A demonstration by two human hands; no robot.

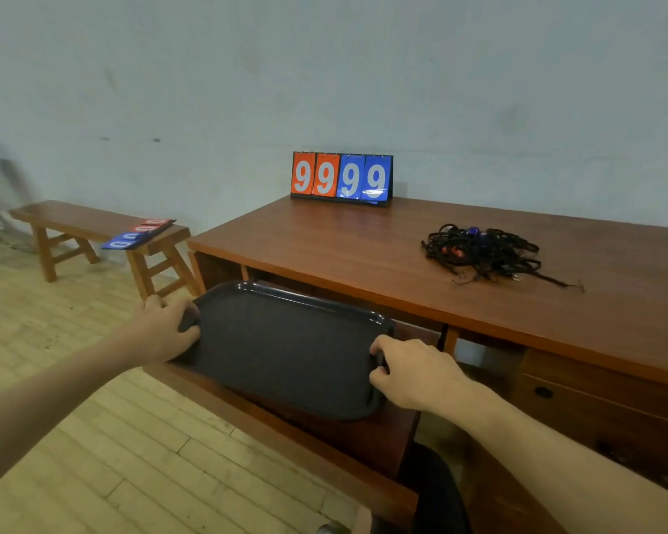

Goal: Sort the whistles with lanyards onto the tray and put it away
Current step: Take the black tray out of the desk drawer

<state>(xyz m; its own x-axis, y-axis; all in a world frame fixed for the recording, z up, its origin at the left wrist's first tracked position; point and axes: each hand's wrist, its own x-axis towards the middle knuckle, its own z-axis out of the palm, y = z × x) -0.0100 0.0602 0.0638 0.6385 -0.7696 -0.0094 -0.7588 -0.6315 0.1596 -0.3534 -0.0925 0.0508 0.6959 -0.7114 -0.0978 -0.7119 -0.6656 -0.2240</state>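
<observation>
Tray (286, 341) was dark plastic w/ a raised rim, empty, sitting in or just above the pulled-out drawer (297, 429) under the desk (344, 244); couldn't tell if it was lifted clear. Left hand (162, 325) was closed on the tray's left short edge, thumb over the rim, fingers wrapped under. Right hand (409, 371) was closed on the right short edge the same way. Judgement: tray looked stiff and light, smooth rim prob a bit slippery, so a two-hand grip at the short ends was right, kept level. Whistles w/ lanyards (483, 252) were one tangled black heap on the desktop, right of centre, well apart from the tray, none sorted yet; red and blue bits showed in the pile. Judgement: cords soft and floppy, likely to snag each other, so pick by the hard whistle body and draw each cord out singly, not by a loop. Further out: scoreboard (342, 177) reading 9999 stood at the back edge of the desk by the wall; bench (93, 225) to the left carried a second flat scoreboard (139, 233).
</observation>
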